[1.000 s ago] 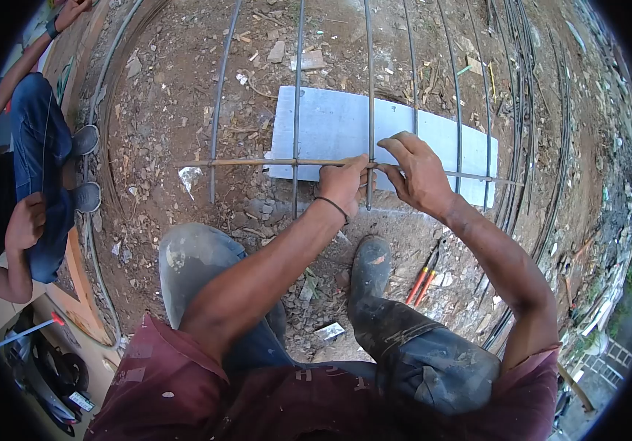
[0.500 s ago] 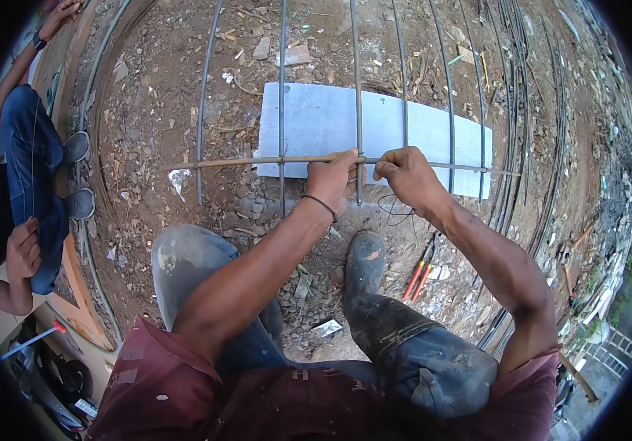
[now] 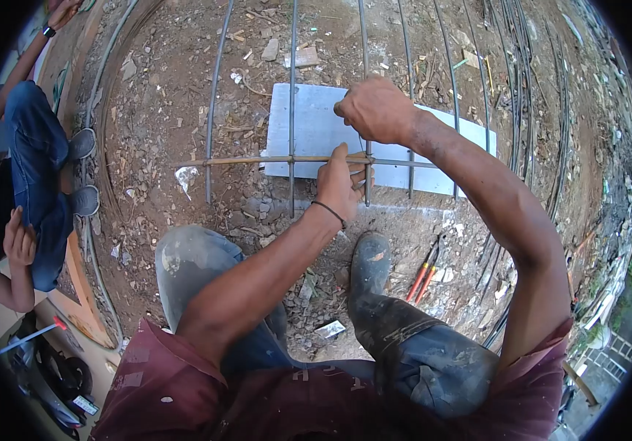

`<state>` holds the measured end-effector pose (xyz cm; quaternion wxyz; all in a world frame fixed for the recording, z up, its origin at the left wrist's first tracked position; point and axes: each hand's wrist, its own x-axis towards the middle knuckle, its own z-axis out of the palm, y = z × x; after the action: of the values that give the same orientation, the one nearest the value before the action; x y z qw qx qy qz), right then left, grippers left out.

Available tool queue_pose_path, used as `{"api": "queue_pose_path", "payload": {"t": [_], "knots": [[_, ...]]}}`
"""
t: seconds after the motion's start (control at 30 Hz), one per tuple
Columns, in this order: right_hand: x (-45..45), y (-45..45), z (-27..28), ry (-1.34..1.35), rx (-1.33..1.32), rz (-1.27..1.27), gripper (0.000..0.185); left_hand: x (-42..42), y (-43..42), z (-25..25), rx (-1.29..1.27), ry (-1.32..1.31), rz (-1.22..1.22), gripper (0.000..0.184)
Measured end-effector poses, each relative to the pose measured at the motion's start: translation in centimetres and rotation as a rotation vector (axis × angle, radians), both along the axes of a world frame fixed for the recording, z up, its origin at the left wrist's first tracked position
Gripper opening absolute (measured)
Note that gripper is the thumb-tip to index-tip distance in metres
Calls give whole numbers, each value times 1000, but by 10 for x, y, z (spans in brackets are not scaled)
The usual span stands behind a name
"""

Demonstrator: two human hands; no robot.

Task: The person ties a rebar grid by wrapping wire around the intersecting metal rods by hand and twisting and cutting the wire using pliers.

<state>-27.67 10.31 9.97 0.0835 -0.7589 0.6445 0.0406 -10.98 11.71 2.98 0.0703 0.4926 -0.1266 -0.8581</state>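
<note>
Rusty crossbar point(image 3: 246, 159) at centre frame, with what looks like wire point(image 3: 361, 142) work under way at one joint point(image 3: 369, 159).
Beyond the scuffed boot point(image 3: 371, 264) and red-handled pliers point(image 3: 424, 276), lower centre-right, the left hand point(image 3: 338, 187) curls at the joint, its grip hard to tell; the right hand point(image 3: 378, 110), closed, higher in the frame, seems to pinch the thin wire. Next move likely calls for a steady joint and firm pinch. Farther up, slim grey bars point(image 3: 293, 66) run over smooth pale board point(image 3: 316, 110) and crumbly soil point(image 3: 169, 110).

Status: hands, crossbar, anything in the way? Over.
Left hand at crossbar; right hand closed, beyond it. Crossbar spans the rods. Red-handled tool on ground, clear of both hands.
</note>
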Motion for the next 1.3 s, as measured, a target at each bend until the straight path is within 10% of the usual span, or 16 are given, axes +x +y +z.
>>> {"api": "queue_pose_path", "payload": {"t": [0.47, 0.87, 1.1, 1.3], "knots": [[-5, 107, -9, -116, 22, -422, 12, -8, 3, -17, -82, -32, -97, 21], [17, 101, 23, -143, 234, -95, 11, -15, 3, -17, -100, -40, -94, 15], [-5, 106, -10, -1135, 483, -1192, 22, -1, 11, -18, -164, 18, -75, 14], [-8, 97, -24, -783, 367, -1024, 21, -1, 27, -31, -421, -34, -104, 13]]}}
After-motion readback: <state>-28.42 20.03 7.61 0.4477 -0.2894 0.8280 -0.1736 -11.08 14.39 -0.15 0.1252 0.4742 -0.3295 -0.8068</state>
